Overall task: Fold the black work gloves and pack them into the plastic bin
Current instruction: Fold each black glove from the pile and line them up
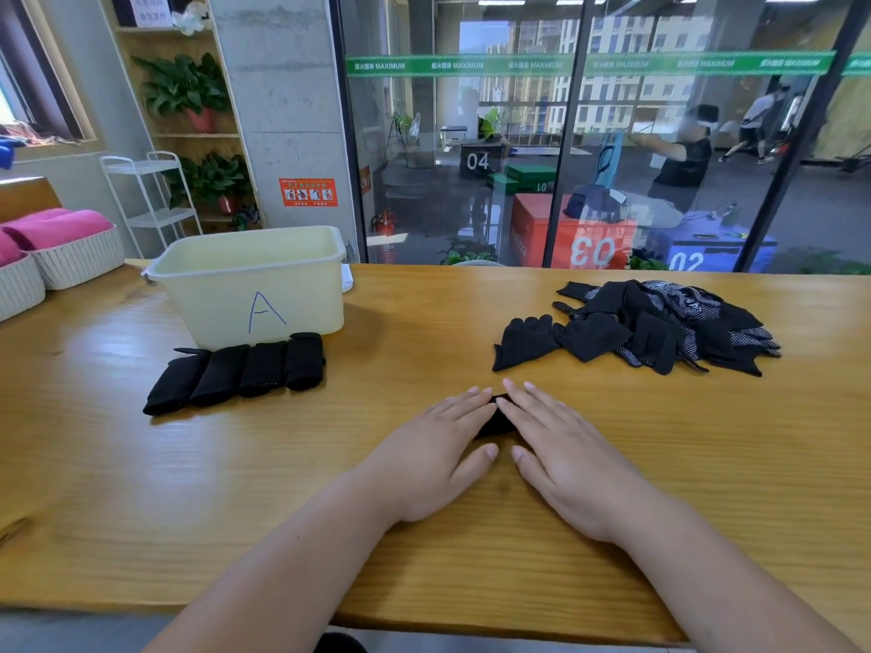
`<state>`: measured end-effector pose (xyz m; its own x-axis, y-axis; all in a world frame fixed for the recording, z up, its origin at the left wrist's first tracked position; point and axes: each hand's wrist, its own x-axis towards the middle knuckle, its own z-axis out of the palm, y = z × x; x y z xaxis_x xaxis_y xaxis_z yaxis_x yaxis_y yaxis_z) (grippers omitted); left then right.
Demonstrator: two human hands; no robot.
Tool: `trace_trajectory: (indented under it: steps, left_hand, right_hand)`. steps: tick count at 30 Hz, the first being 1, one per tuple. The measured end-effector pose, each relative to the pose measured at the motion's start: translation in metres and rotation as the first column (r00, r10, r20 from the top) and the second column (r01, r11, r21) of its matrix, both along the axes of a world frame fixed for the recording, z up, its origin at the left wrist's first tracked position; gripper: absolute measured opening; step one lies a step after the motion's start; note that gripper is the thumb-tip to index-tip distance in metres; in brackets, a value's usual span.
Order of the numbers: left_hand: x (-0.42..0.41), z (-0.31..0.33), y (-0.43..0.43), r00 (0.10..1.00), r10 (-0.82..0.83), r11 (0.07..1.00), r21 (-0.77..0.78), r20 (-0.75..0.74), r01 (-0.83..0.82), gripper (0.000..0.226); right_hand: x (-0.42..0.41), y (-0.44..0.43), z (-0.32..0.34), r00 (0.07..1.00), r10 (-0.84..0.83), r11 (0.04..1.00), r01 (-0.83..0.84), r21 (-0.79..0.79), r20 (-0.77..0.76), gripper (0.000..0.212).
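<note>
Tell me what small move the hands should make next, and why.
Probably lift the glove and lay it beside the folded row before the bin: left hand and right hand press it flat, so its fold looks finished.

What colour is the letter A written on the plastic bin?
Blue, on the pale yellow plastic bin; clearest in the head view.

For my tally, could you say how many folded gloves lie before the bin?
4, in a row before the bin: far-left, second, third, rightmost. Another glove lies under the left hand and right hand.
</note>
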<state>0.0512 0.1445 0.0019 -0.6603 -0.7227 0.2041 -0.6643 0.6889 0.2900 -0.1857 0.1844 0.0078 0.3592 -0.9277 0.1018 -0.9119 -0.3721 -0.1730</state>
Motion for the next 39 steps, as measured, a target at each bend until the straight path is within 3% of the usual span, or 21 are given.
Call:
trace_trajectory:
  steps: [5,9,21,29,32,39]
  left_hand:
    - [0.016,0.005,-0.006,0.992,0.098,0.995,-0.012,-0.083,-0.1,0.054]
    - [0.03,0.011,-0.015,0.971,0.206,0.977,0.081,-0.12,-0.197,0.054]
    - [0.115,0.013,-0.038,0.885,0.465,0.884,-0.051,-0.011,-0.464,0.056]
    - [0.151,0.001,-0.05,0.731,0.679,0.702,-0.225,-0.075,-0.676,0.059]
    - [0.153,-0.007,-0.053,0.671,0.739,0.653,-0.183,-0.06,-0.735,0.073]
    - [0.151,-0.008,-0.055,0.615,0.788,0.61,-0.114,-0.014,-0.784,0.059]
  right_hand:
    - [0.006,-0.006,0.004,0.999,0.025,0.998,-0.022,-0.052,0.041,0.055]
    - [0.026,-0.011,0.012,1.0,0.029,0.996,-0.029,-0.088,-0.008,0.054]
    - [0.123,-0.059,0.019,0.996,0.016,0.996,-0.023,-0.083,-0.085,0.058]
    - [0.172,-0.093,0.011,0.995,-0.053,0.995,0.045,-0.084,-0.089,0.061]
    - [0.186,-0.104,0.01,0.995,-0.069,0.997,0.065,-0.049,-0.077,0.063]
    - [0.223,-0.133,0.005,0.991,-0.12,0.992,0.121,0.017,-0.055,0.066]
